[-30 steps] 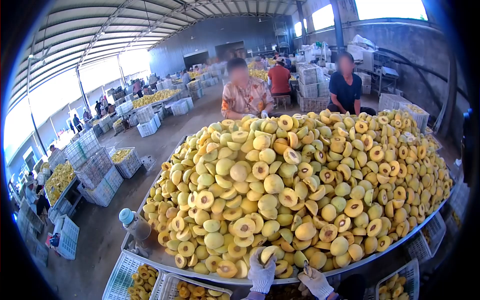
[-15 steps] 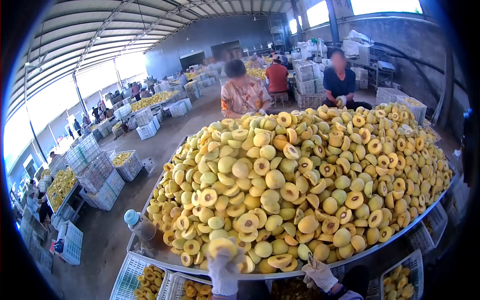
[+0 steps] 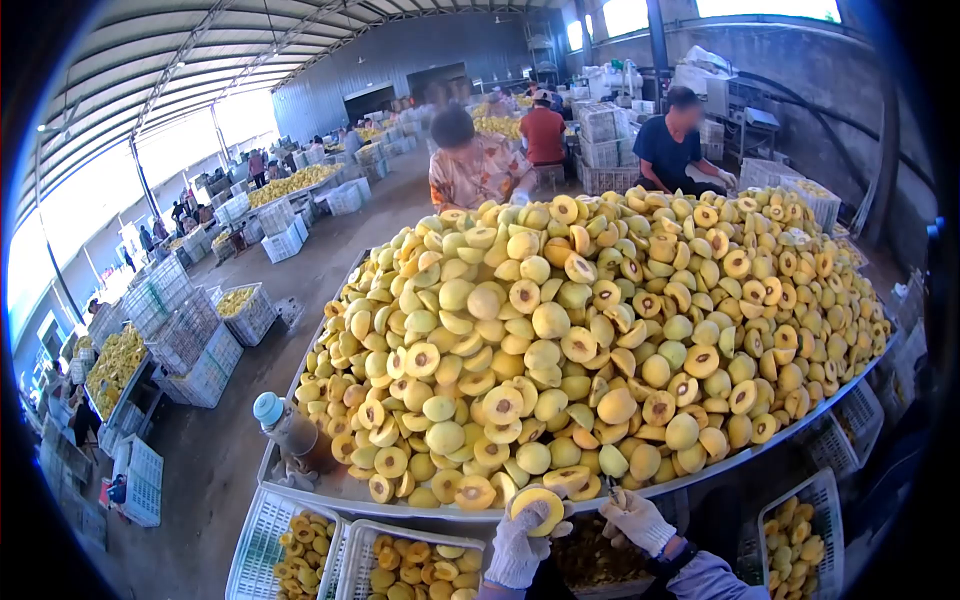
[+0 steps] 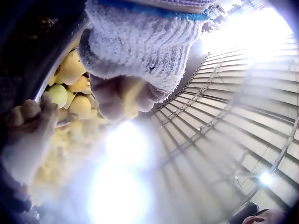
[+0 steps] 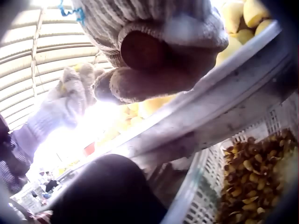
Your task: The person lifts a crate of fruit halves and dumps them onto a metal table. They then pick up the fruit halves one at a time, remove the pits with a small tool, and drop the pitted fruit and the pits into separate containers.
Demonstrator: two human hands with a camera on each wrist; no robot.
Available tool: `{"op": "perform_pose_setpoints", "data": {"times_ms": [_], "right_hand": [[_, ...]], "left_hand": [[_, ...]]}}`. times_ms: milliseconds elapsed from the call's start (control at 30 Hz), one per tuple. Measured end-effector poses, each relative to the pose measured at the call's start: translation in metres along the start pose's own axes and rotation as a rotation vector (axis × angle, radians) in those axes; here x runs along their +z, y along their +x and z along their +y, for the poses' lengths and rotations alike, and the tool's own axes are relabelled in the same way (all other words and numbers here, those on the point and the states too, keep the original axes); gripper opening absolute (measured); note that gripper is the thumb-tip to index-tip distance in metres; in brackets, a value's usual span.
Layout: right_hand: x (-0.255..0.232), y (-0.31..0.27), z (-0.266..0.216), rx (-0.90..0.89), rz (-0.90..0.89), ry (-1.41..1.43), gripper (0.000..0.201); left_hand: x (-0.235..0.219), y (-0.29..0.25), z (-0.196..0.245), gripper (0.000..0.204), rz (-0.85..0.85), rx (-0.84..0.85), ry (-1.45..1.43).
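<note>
Pinching yellow fruit half [image 3: 541, 496] in your gloved left hand [image 3: 515, 552], bottom centre of frame, near worktop [image 3: 430, 512] rim; your right hand [image 3: 640, 522] grips small tool [image 3: 612, 485], big fruit heap [image 3: 550, 320] beyond.

**Roofed hall [image 3: 330, 85] stretched beyond the grip [image 3: 520, 545]**

A blue-lidded bottle [image 3: 290, 430] stood left of the grip and slightly beyond. Well past the grip was a person in a floral shirt [image 3: 480, 168]; farther back, one in a red shirt [image 3: 543, 135]; beyond and rightward, one in a dark blue shirt [image 3: 668, 150]. Stacked crates [image 3: 185, 330] stood far left.
</note>
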State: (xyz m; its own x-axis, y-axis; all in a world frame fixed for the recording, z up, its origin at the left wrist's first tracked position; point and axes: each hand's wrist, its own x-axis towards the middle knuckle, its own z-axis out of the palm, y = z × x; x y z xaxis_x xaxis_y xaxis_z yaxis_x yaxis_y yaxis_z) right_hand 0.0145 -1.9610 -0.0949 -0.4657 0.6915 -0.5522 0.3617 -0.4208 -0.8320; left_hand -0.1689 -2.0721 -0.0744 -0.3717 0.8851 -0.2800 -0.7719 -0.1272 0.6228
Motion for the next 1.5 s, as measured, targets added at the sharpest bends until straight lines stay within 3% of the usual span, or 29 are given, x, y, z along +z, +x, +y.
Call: {"op": "perform_pose_setpoints", "data": {"times_ms": [100,167,300,367,500,567,633,667,767,800,1000,1133,1367,1500], "right_hand": [[0.026,-0.034,-0.011,-0.037,-0.069,0.014,0.032],[0.043,-0.055,-0.030,-0.095,-0.121,-0.024,0.032],[0.065,-0.085,-0.053,-0.177,-0.115,-0.252,0.028],[0.072,-0.098,-0.067,-0.161,-0.112,-0.306,0.031],[0.082,-0.105,-0.062,-0.298,-0.090,-0.489,0.034],[0.084,-0.096,-0.038,-0.766,-0.004,-0.751,0.027],[0.089,-0.094,-0.034,-0.937,0.071,-0.871,0.016],[0.088,-0.090,-0.030,-1.127,0.144,-1.104,0.017],[0.097,-0.102,-0.040,-0.984,0.180,-0.923,0.019],[0.100,-0.105,-0.045,-0.967,0.173,-0.875,0.036],[0.092,-0.113,-0.039,-0.961,0.221,-0.925,0.037],[0.077,-0.108,-0.022,-0.866,0.205,-0.921,0.036],[0.050,-0.102,-0.022,-0.806,0.274,-0.743,0.033],[0.030,-0.090,-0.024,-0.769,0.314,-0.585,0.031]], "left_hand": [[-0.006,-0.011,0.004,0.049,-0.056,0.039,-0.080],[0.004,-0.021,0.012,0.047,0.000,0.072,-0.059],[-0.001,-0.021,0.015,0.043,-0.015,0.119,-0.042],[-0.002,-0.021,0.013,0.051,-0.005,0.198,-0.058],[-0.001,-0.027,0.023,0.063,-0.047,0.153,-0.123],[-0.002,-0.031,0.025,0.066,-0.051,0.200,-0.033],[-0.010,-0.034,0.024,0.068,-0.107,0.209,-0.033],[-0.014,-0.037,0.024,0.068,-0.133,0.215,-0.032],[-0.014,-0.048,0.026,0.069,-0.064,0.210,0.106],[-0.013,-0.052,0.028,0.070,-0.069,0.222,0.190],[0.003,-0.062,0.020,0.073,-0.096,0.217,0.184],[0.004,-0.059,0.006,0.074,-0.153,0.218,0.183],[0.026,-0.042,-0.020,0.073,-0.087,0.201,0.079],[0.048,-0.036,-0.028,0.081,-0.133,0.202,0.118]]}}
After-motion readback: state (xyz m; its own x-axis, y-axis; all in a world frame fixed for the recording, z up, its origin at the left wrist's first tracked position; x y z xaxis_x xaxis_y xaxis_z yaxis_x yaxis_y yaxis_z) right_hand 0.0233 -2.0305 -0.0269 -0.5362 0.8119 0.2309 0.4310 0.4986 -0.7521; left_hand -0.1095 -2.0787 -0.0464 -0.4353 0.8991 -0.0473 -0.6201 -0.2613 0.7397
